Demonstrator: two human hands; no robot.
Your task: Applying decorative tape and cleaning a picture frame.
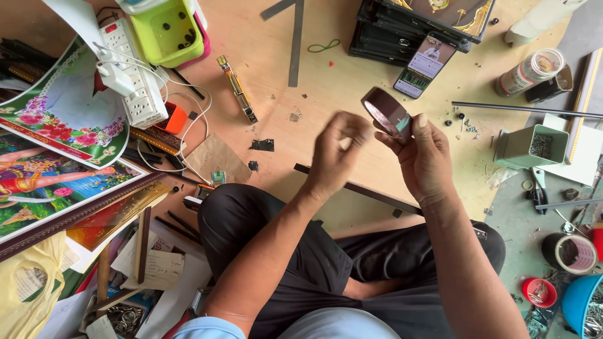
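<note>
Holding a brown tape roll (385, 112), right hand (422, 160) fingers closed round it; left hand (337, 150) fingers pinched together beside roll, above wooden floor (314, 88), w/ phone (425, 64) nearby.

Bare wooden floor (326, 75) lies open just beyond the fingertips. Past it a phone (426, 64) and stacked frames (408, 28) block the way; a dark strip (358, 188) lies beneath the fingers, a green box (531, 145) to their right.
</note>
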